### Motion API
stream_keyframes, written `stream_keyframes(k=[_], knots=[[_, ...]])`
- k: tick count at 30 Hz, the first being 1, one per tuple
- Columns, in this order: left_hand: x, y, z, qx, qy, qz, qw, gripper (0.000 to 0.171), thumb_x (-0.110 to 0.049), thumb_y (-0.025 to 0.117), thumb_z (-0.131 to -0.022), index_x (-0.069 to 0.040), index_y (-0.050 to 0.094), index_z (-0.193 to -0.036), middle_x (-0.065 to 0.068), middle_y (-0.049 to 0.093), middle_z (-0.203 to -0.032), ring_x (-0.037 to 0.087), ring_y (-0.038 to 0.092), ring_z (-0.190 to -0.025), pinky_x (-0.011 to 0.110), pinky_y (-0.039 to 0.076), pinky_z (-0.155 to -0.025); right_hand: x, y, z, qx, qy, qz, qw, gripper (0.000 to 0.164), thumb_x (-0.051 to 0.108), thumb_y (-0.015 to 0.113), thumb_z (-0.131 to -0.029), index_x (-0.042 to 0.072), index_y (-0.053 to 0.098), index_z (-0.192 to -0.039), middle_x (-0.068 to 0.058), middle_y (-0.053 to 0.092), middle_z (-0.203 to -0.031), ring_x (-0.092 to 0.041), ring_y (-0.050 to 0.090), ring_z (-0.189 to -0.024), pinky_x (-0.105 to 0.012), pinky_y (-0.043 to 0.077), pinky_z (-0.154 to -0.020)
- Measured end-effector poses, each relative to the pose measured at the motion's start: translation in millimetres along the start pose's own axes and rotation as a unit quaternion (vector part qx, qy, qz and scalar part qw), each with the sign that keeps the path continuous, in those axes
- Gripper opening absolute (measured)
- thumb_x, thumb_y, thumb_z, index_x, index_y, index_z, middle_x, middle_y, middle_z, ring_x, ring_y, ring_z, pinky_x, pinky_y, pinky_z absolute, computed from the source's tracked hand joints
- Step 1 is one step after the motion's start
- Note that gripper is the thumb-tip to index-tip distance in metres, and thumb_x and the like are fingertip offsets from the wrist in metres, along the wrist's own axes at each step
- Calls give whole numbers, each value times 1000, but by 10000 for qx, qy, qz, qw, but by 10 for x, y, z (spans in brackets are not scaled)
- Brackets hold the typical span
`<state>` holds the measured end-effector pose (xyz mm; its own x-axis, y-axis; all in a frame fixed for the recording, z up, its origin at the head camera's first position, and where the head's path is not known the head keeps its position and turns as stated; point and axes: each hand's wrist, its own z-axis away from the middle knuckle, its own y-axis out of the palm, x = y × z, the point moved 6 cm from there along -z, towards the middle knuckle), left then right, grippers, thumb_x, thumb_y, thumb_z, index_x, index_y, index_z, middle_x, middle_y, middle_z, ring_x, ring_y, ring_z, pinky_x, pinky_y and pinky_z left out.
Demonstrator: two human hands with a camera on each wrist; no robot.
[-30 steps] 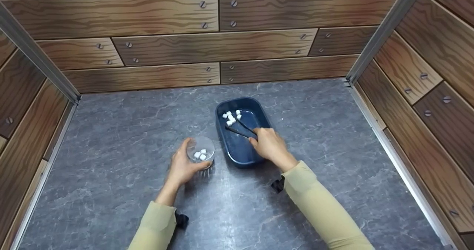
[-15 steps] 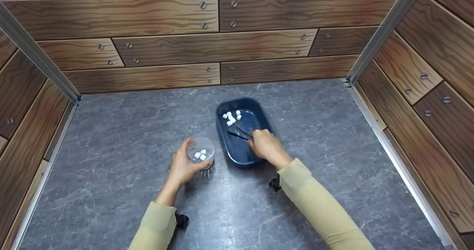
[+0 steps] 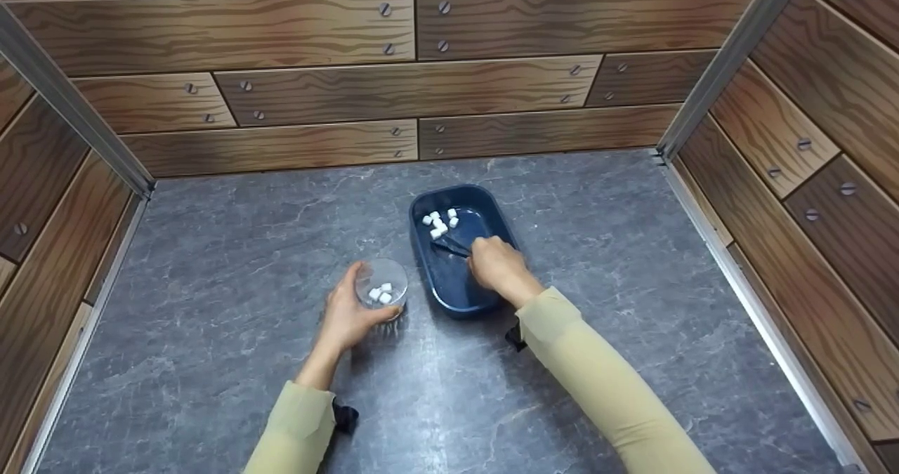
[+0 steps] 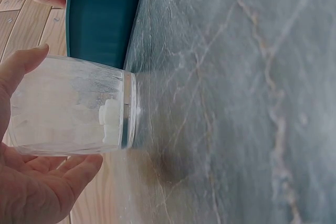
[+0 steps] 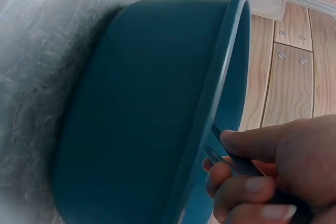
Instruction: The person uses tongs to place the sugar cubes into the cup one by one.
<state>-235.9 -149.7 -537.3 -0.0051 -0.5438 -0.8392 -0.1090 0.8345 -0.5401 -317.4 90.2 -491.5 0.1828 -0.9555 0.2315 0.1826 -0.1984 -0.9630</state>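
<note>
My left hand grips a clear plastic cup standing on the grey floor, thumb on one side and fingers on the other. A few small white cubes lie at the cup's bottom. To its right is a dark blue, oblong tub. Over the tub, my right hand holds black tongs, pinched between thumb and fingers in the right wrist view. The tongs' tips are down in the tub, right by the nearest of several white cubes gathered at its far left.
Wood-patterned panels wall in the grey marbled surface at the back and both sides. Metal strips run along the side edges. The tub's raised rim stands between the right hand and the cup.
The tongs drew back from the cubes with spread arms, then came forward again with their arms closer together. My right hand shifted slightly left. The left hand and cup stayed put.
</note>
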Motion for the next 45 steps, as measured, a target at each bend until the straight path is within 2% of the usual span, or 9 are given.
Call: stream_keyframes(k=[13,27,41,45], knots=[[5,2,-5,-15,46,-41,10000,94,-29,91,-64,-2,44,-141,22,54,-135,40,51,-122,51,41,-101,54,-17,-65,11,-89,17,10000,21,19,60,-95,0,69,-96,-21,68,-96,-37,68,-82,-50,55,-63],[10,7,-3,-24,96,-50,9999,95,-30,91,-65,0,43,-141,22,54,-135,40,51,-122,50,41,-101,102,-4,-86,-58,-155,89,9998,17,15,60,-93,1,69,-91,-21,69,-95,-35,68,-82,-50,55,-63],[-3,4,-7,-71,153,1,9999,94,-29,91,-64,0,45,-140,22,56,-132,39,52,-120,50,42,-101,119,-20,-124,37,-88,125,9999,19,17,59,-95,1,69,-100,-22,68,-103,-37,67,-88,-51,55,-69],[0,6,-7,-32,102,-21,9999,94,-29,91,-64,-1,44,-140,21,55,-133,39,52,-120,50,41,-101,135,-29,-120,31,-75,157,9998,17,11,56,-94,1,68,-100,-22,68,-103,-37,67,-89,-51,55,-69]])
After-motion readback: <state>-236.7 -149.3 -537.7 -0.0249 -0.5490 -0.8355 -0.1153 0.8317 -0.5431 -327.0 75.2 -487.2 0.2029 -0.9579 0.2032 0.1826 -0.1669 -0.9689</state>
